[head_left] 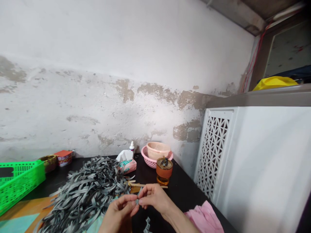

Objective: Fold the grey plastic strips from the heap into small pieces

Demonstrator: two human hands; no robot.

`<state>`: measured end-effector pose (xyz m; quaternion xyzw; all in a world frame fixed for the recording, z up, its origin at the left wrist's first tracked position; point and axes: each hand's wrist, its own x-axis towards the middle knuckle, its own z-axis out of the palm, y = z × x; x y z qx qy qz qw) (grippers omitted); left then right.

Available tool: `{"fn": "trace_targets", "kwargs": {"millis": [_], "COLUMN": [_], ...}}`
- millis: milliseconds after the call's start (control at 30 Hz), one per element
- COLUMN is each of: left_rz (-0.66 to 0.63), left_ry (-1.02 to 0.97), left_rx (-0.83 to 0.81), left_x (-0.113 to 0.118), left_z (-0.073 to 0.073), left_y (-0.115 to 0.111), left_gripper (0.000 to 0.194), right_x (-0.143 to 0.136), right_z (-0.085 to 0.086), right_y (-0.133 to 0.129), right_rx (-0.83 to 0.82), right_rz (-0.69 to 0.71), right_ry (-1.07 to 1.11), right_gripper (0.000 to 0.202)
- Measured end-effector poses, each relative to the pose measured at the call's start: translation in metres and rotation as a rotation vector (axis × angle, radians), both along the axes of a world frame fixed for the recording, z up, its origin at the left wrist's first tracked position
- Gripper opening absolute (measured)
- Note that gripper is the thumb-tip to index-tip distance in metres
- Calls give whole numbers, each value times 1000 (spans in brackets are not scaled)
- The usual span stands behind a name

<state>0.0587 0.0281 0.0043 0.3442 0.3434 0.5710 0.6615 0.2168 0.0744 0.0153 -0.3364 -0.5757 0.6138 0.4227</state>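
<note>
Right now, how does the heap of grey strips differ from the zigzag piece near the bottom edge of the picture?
Size: the heap of grey strips spreads wide; the zigzag piece shows only small.
Shape: the heap's strips curl loosely and tangle; the zigzag piece bends in short, sharp turns.
Place: the heap lies mostly left of the hands; the zigzag piece lies nearer the person.
Shared: both look grey.

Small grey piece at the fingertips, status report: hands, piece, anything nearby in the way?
Left hand and right hand both pinching small grey piece. Heap of grey strips beside left hand. Pale stick just beyond right hand, contact unclear.
</note>
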Motion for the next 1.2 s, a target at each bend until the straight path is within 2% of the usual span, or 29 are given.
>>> {"fn": "trace_targets", "kwargs": {"millis": [133,300,400,567,667,767,967,1200], "left_rz": [27,70,49,-7,-12,-5,-52,-61], "left_ry": [34,125,165,142,132,67,6,-3], "left_rx": [-11,-10,26,17,24,1,-26,-8], "left_x": [-2,-2,-3,-3,-6,-10,-15,-10], "left_z": [0,5,6,0,-8,-14,-14,-19], "left_y": [3,3,2,4,7,9,7,11], "left_gripper": [33,37,36,35,31,31,30,29], "right_x": [2,-2,-5,-9,-9,-2,12,10], "right_z": [2,4,0,-8,-5,2,7,11], "right_y": [-1,-4,-3,0,-2,-4,-5,-11], "right_rx": [-22,-17,-11,9,14,36,109,121], "right_rz": [46,5,0,-21,-14,62,180,198], "right_ry": [73,54,38,35,18,-20,-37,-55], "right_gripper": [41,47,49,46,44,40,32,23]}}
